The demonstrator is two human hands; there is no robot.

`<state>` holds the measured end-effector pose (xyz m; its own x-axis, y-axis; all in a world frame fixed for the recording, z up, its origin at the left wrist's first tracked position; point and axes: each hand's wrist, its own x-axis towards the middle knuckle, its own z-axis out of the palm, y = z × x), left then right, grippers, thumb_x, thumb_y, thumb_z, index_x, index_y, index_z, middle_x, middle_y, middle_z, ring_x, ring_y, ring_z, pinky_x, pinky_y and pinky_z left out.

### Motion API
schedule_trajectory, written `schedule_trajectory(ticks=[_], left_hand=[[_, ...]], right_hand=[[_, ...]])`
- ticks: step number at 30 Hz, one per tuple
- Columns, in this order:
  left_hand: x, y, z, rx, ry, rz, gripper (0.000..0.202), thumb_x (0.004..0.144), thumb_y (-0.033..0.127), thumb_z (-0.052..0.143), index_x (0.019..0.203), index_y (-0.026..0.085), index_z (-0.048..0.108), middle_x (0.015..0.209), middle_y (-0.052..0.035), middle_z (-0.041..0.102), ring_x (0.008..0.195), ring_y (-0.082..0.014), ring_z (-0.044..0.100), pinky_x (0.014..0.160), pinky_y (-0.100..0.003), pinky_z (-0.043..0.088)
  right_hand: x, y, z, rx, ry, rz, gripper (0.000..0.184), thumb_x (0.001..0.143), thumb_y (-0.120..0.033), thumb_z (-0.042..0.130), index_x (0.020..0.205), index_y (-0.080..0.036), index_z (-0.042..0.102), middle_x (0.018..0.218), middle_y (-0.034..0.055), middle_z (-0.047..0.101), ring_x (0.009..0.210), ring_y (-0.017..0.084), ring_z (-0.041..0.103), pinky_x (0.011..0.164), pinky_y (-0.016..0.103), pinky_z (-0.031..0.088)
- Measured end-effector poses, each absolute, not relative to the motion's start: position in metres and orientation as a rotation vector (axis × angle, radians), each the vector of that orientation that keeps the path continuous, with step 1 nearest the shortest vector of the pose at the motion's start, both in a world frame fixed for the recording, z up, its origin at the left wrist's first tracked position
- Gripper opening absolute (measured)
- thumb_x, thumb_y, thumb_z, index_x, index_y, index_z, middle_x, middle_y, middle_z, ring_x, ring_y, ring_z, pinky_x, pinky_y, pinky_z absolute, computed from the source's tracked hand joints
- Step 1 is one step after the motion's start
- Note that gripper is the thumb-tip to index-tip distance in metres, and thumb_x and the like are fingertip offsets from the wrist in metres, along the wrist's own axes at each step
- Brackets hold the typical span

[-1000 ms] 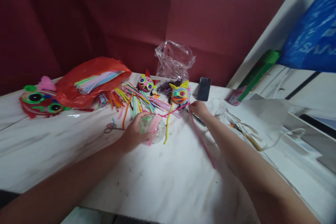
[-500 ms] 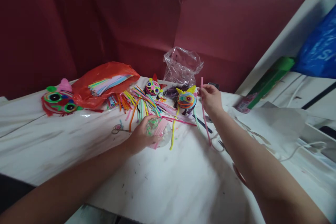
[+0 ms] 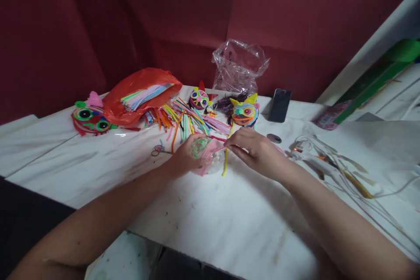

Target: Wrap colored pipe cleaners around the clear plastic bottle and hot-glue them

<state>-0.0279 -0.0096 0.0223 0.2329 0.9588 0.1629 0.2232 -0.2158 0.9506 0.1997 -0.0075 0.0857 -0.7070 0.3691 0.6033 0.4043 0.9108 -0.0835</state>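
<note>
My left hand (image 3: 185,154) is curled around the left side of a clear, rounded, see-through piece (image 3: 215,165) with green specks and pink strips across its front; I can't tell whether it touches the white, grey-veined tabletop (image 3: 229,223). My right hand (image 3: 250,148) has its fingers drawn together on a thin, fuzzy pink stem (image 3: 220,148) at the piece's right side. A darker pink strip (image 3: 216,138) runs along the top edge, and a fuzzy yellow stem (image 3: 225,166) lies just to the right, partly hidden. Behind my hands sits a round, multicoloured animal head with yellow ears (image 3: 244,114), with a dark upright phone (image 3: 279,106) to its right. Metal-handled scissors (image 3: 156,152) lie left of my left hand.
</note>
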Motion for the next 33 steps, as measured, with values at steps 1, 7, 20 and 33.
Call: schedule_trajectory(ticks=[1, 7, 20, 33], left_hand=[[-0.029, -0.009, 0.022, 1.635, 1.125, 1.043, 0.079, 0.054, 0.045, 0.08, 0.122, 0.02, 0.051, 0.121, -0.0098, 0.058, 0.115, -0.0338, 0.054, 0.09, -0.04, 0.049], [-0.034, -0.006, 0.018, 1.626, 1.104, 1.048, 0.078, 0.055, 0.045, 0.083, 0.122, 0.022, 0.051, 0.124, -0.0101, 0.059, 0.117, -0.0335, 0.054, 0.097, -0.043, 0.044], [-0.032, -0.012, 0.024, 1.691, 1.007, 0.948, 0.071, 0.055, 0.037, 0.079, 0.119, 0.024, 0.053, 0.113, -0.0048, 0.062, 0.11, -0.0334, 0.057, 0.095, -0.044, 0.046], [-0.03, -0.012, 0.025, 1.744, 1.019, 0.956, 0.073, 0.055, 0.039, 0.078, 0.121, 0.02, 0.053, 0.119, -0.0082, 0.059, 0.114, -0.0316, 0.053, 0.098, -0.043, 0.042]], right_hand=[[0.203, -0.005, 0.083, -0.574, -2.426, -0.088, 0.014, 0.093, -0.016, 0.05, 0.088, -0.018, 0.063, 0.077, 0.0076, 0.067, 0.074, 0.018, 0.061, 0.072, 0.031, 0.048], [0.226, 0.011, 0.078, -0.845, -2.379, 0.086, 0.016, 0.092, -0.016, 0.047, 0.086, -0.018, 0.062, 0.077, 0.0055, 0.067, 0.067, 0.015, 0.061, 0.062, 0.025, 0.048], [0.197, -0.009, 0.074, -0.518, -2.429, 0.105, 0.02, 0.096, -0.029, 0.049, 0.087, -0.018, 0.063, 0.076, 0.008, 0.065, 0.074, 0.019, 0.061, 0.071, 0.032, 0.046], [0.196, -0.012, 0.079, -0.505, -2.501, 0.309, 0.025, 0.1, -0.029, 0.038, 0.091, -0.019, 0.059, 0.087, 0.0103, 0.066, 0.081, 0.018, 0.064, 0.072, 0.029, 0.051]])
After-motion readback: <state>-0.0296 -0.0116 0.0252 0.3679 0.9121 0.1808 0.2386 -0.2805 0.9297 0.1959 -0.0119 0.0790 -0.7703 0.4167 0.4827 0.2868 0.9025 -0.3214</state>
